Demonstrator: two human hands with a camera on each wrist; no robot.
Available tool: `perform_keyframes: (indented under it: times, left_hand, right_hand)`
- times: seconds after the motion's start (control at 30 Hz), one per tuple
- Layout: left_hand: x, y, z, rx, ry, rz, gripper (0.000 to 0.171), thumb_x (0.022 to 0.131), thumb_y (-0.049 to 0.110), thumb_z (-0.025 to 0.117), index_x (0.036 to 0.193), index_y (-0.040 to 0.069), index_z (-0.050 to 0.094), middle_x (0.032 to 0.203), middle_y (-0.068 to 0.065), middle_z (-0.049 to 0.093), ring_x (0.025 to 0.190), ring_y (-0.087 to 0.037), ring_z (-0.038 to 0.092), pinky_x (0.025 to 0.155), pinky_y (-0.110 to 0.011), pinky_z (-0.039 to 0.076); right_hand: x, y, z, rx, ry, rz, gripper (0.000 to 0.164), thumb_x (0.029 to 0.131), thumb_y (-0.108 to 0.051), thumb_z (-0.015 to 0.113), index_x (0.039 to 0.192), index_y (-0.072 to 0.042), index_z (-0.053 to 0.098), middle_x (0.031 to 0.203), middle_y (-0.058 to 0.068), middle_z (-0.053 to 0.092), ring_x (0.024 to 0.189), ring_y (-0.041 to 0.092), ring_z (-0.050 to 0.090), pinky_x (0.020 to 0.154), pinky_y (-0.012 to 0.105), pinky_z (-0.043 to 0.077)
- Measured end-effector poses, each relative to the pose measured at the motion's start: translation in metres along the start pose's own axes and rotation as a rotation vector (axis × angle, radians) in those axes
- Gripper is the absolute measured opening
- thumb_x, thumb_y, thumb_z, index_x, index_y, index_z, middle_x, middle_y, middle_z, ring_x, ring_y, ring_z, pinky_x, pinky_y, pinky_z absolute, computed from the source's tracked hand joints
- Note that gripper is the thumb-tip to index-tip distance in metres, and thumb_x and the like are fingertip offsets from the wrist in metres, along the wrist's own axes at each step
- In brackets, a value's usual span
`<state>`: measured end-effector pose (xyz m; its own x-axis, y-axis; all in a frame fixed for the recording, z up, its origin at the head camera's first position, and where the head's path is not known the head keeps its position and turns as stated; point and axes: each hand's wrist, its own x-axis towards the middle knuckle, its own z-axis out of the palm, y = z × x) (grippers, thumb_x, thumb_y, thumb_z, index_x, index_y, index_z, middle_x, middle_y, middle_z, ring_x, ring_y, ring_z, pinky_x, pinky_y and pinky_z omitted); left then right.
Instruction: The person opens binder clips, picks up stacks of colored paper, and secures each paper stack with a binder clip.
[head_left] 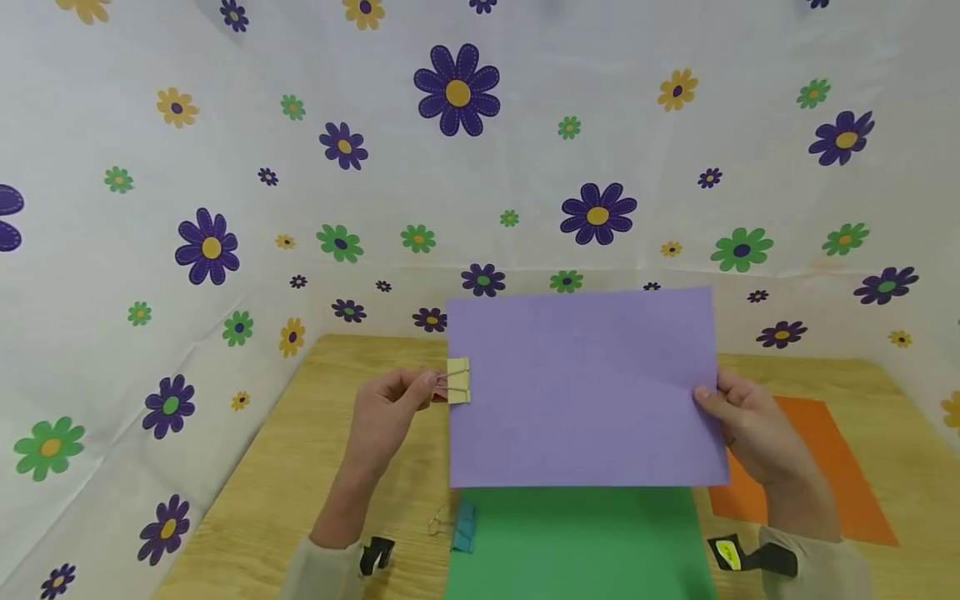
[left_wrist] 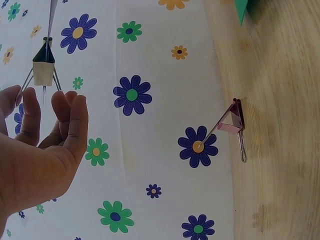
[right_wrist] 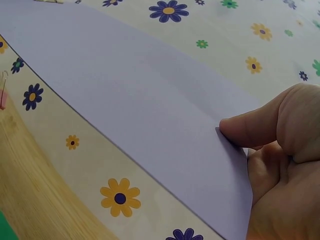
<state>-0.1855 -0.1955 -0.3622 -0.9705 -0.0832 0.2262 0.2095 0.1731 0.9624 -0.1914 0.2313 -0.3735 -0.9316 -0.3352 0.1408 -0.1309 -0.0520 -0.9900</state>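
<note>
A sheet of purple paper (head_left: 585,392) is held up above the table between both hands. On its left edge sits a pale yellow binder clip (head_left: 458,381). My left hand (head_left: 386,421) pinches that clip by its wire handles, which spread apart in the left wrist view, where the clip (left_wrist: 44,73) is seen end-on. At the opposite edge, my right hand (head_left: 765,433) grips the paper, thumb on the near face and fingers behind. Below lies a green sheet (head_left: 577,542) with a blue binder clip (head_left: 465,527) on its left edge.
An orange sheet (head_left: 840,475) lies on the wooden table (head_left: 255,508) to the right, partly behind my right arm. A pink binder clip (left_wrist: 231,121) stands on the table beyond my left hand. Flower-patterned white cloth (head_left: 517,167) encloses the back and sides.
</note>
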Motion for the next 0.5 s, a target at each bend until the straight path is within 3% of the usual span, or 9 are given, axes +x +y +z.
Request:
perform_keyframes:
  times: [0.1,0.33,0.5]
  left_hand:
    - [0.0010,0.0005,0.0008,0.007,-0.005,-0.007,0.024,0.097,0.019,0.066,0.087,-0.003,0.068,0.096,-0.011,0.070,0.085,-0.020,0.062,0.078,-0.027,0.055]
    - [0.0042,-0.0021,0.0026,0.008,-0.012,-0.006,0.027,0.096,0.019,0.067,0.089,-0.007,0.068,0.095,-0.012,0.069,0.084,-0.022,0.062,0.078,-0.027,0.055]
    - [0.0031,-0.0047,0.0033,0.016,-0.026,-0.021,0.033,0.097,0.021,0.067,0.091,-0.011,0.065,0.097,-0.014,0.070,0.086,-0.026,0.062,0.078,-0.029,0.055]
  right_hand:
    - [-0.0008,0.0011,-0.0004,0.005,-0.001,-0.003,0.031,0.107,-0.010,0.042,0.137,-0.009,0.049,0.114,-0.006,0.067,0.097,0.015,0.069,0.079,0.031,0.059]
    - [-0.0032,0.0001,-0.0003,-0.019,0.022,0.014,0.047,0.107,-0.012,0.042,0.147,0.011,0.032,0.116,-0.010,0.066,0.099,0.013,0.068,0.080,0.031,0.059]
    - [-0.0053,-0.0002,-0.0003,-0.051,0.025,0.029,0.055,0.107,-0.012,0.041,0.146,0.021,0.019,0.115,-0.012,0.066,0.098,0.012,0.068,0.078,0.031,0.059]
